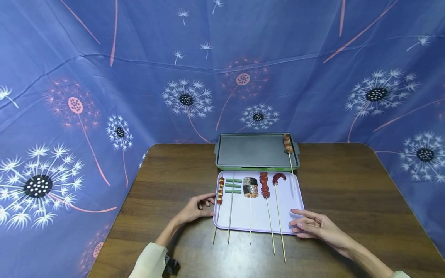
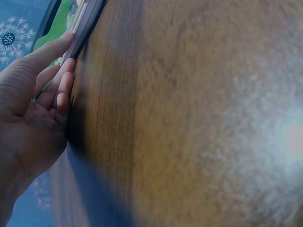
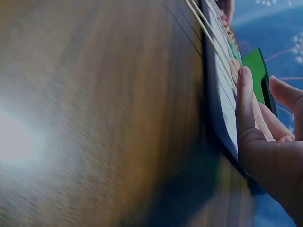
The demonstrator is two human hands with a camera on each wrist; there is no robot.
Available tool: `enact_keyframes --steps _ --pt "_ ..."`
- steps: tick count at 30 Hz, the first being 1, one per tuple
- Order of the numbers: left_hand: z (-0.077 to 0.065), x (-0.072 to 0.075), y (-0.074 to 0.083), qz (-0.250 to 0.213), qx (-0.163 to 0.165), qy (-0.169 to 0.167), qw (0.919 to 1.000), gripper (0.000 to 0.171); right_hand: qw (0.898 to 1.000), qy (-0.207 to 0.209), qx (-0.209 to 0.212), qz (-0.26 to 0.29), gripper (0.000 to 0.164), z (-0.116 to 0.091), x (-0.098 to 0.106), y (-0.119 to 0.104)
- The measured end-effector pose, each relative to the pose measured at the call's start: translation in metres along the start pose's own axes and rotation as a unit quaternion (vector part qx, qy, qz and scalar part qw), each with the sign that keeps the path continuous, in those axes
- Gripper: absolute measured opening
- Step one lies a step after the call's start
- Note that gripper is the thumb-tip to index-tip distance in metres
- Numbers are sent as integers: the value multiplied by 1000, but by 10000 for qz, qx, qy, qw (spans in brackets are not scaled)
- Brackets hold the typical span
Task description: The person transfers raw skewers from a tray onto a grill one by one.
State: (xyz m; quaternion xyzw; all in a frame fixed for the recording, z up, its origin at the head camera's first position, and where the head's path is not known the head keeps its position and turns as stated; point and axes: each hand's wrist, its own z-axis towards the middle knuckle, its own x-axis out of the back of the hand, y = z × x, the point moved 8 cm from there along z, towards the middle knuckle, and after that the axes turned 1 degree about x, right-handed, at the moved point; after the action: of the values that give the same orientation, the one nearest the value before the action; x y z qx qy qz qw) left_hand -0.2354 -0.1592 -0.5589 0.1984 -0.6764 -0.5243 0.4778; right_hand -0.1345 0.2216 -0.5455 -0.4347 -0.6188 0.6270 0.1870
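Pale sleeve [image 1: 149,260] at the worktop's [image 1: 139,216] near side leads to the left hand [image 1: 194,209], its grip half open, thumb and forefinger at the left edge of a lavender tray [image 1: 240,221]. At the tray's near right corner, the right hand [image 1: 316,227] has a loose, open grip; neither has hold of anything. Five skewers [image 1: 265,186] lie across the tray, sticks overhanging its near edge. Beyond, a sixth skewer [image 1: 287,144] rests its food on a grey griddle [image 1: 248,151], before blue cloth [image 1: 142,88].

You're in a screened-off spot, kind of room unclear: dandelion-print cloth [image 1: 139,31] hangs beyond your left hand [image 1: 194,208], a wood bench [image 1: 167,166] under that hand.
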Motion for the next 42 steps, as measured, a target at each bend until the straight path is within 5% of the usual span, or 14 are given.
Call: enact_keyframes --steps 9,27,34,42 --pt "-1 0 0 -92 45 14 9999 65 9972 -463 567 170 56 -5 -29 15" --pt "0 -1 -2 -104 69 112 9999 64 9975 345 493 -383 69 1 -53 42" --pt "0 -3 0 -29 7 141 9999 63 9971 122 747 -100 71 3 -58 41" --pt "0 -2 -4 -58 328 29 9994 65 9997 12 189 154 69 -1 -48 45"
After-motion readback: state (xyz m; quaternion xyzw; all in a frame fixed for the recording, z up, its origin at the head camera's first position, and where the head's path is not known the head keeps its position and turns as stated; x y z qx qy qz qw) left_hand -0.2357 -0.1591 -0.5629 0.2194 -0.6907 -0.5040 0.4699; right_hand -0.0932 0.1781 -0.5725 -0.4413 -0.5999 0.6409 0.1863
